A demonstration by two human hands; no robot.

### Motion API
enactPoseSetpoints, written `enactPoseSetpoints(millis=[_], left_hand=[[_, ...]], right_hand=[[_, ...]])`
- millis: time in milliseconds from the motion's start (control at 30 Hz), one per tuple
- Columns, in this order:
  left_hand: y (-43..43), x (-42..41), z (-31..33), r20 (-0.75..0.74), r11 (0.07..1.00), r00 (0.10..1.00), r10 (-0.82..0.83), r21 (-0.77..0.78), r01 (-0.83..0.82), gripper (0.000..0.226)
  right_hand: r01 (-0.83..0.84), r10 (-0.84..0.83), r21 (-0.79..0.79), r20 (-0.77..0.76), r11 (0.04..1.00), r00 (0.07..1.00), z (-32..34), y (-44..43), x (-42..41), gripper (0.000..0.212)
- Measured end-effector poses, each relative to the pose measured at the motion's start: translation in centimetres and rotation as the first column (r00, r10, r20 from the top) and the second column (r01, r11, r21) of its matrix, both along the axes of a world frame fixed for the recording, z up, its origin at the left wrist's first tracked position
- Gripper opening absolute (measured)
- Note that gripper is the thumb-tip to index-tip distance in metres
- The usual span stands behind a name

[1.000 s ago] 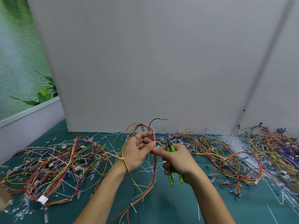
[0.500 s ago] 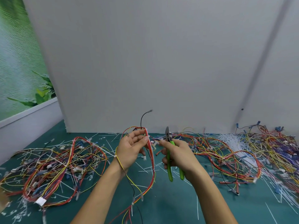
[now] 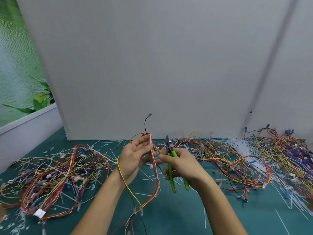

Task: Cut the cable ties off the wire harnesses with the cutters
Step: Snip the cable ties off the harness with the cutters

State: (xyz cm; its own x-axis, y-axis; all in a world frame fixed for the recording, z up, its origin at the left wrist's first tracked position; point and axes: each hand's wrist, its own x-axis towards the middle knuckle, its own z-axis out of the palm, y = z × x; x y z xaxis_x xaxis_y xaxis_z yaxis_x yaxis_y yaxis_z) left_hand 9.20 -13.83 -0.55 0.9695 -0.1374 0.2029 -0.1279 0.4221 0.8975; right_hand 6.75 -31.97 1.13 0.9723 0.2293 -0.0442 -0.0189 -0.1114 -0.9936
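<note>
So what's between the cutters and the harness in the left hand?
Head view: a narrow gap, crossed only by thin stray wires; the cutters don't touch the harness that the left hand holds.

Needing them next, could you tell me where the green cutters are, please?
The cutters are near the head view's centre, gripped by the right hand, beside the harness held by the left hand.
</note>
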Motion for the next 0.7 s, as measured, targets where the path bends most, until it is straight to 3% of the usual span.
enactPoseSetpoints(millis=[200, 400, 700], left_hand=[[0.3, 0.1, -0.1, -0.026, 0.997, 0.997, -0.068, -0.041, 0.067, 0.041], [0.3, 0.1, 0.1, -0.06, 0.989, 0.993, -0.103, -0.112, 0.096, 0.041], [0.2, 0.2, -0.1, -0.073, 0.994, 0.995, -0.067, -0.091, 0.06, 0.043]], right_hand=[[-0.032, 0.032, 0.007, 0.0, 0.999, 0.999, 0.0, -0.3, 0.1, 0.016], [-0.171, 0.175, -0.12, 0.028, 0.978, 0.984, -0.3, -1.2, 0.0, 0.043], [-0.221, 0.231, -0.183, 0.034, 0.958, 0.972, -0.3, -1.5, 0.0, 0.034]])
